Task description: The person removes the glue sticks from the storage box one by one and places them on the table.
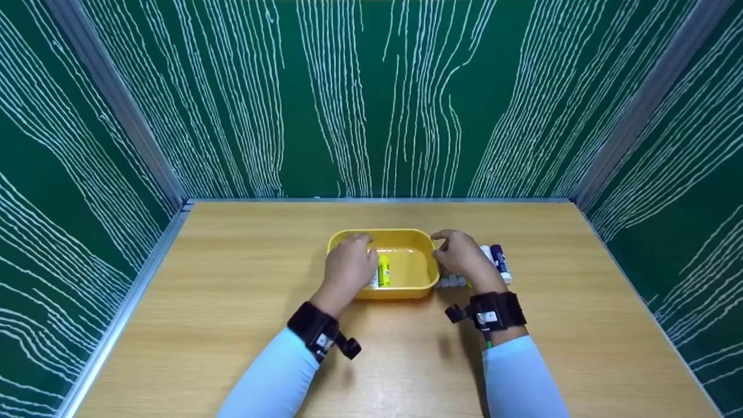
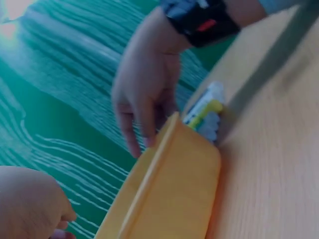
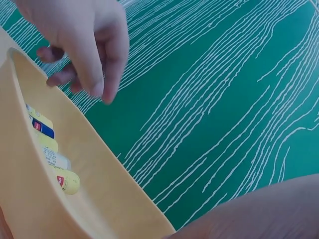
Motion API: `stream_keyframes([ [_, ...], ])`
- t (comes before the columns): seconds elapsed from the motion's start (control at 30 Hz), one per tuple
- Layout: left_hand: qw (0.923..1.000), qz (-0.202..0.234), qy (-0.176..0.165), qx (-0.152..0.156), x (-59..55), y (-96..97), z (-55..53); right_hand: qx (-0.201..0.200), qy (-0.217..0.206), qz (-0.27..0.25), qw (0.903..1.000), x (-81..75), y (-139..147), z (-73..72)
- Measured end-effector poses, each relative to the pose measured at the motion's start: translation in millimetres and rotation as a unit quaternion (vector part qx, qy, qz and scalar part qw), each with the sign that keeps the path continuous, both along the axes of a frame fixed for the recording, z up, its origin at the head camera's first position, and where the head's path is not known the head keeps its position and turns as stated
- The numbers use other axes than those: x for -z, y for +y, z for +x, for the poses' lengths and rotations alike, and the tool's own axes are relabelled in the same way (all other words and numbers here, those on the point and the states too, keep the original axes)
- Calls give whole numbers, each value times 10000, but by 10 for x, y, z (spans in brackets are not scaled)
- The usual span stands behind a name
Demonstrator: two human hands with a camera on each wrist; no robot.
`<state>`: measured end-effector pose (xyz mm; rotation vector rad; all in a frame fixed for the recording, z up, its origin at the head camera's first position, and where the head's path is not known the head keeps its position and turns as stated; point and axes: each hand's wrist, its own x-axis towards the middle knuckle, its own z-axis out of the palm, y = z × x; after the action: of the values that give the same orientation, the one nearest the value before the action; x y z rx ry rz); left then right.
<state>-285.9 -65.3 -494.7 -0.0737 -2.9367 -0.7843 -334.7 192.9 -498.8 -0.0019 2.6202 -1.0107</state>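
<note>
A yellow plastic basin [image 1: 409, 293] stands on the wooden table. Inside it, several tubes that look like glue sticks [image 3: 71, 183] lie in a row, mostly yellow, one with a dark blue band. My left hand [image 1: 351, 261] hovers over the basin's left part, its fingers loosely bent with nothing between them in the right wrist view. At the basin's right end is my right hand [image 1: 461, 255], thumb and forefinger spread beside the rim. In the left wrist view, that right hand [image 2: 147, 84] hangs its fingers down just past the rim, holding nothing visible.
Right of the basin lie a dark purple and white tube [image 1: 500, 262], a white tube partly hidden by the right hand, and several small grey pieces [image 1: 451, 281]. Green walls with white lines [image 1: 377, 104] enclose the table [image 1: 249, 255] at the back and sides.
</note>
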Motion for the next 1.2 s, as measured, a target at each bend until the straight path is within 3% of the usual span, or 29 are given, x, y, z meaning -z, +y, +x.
stream_keyframes([
  [0.13,9983,-449,-364,112,-13,127,-86,-61,97,7,9999,3,16,-3],
  [0.3,9905,-1044,-869,221,-37,244,-187,-59,166,-3,9998,1,39,-3],
  [0.57,9833,-1116,-1384,383,-4,351,-265,9,0,33,10000,-25,14,-9],
  [0.73,9838,-1091,-1360,414,20,390,-267,-27,-26,-6,10000,-18,-4,-15],
  [1.03,9851,-869,-1261,787,96,463,-307,9,-92,-27,10000,-15,-28,4],
  [1.07,9851,-868,-1221,844,123,469,-329,10,-79,-33,10000,-14,-26,7],
  [1.17,9874,-979,-718,1016,378,483,-481,-72,75,-15,9999,-11,-17,16],
  [1.2,9873,-988,-652,1056,401,491,-494,-96,120,-13,9999,-10,-15,20],
])
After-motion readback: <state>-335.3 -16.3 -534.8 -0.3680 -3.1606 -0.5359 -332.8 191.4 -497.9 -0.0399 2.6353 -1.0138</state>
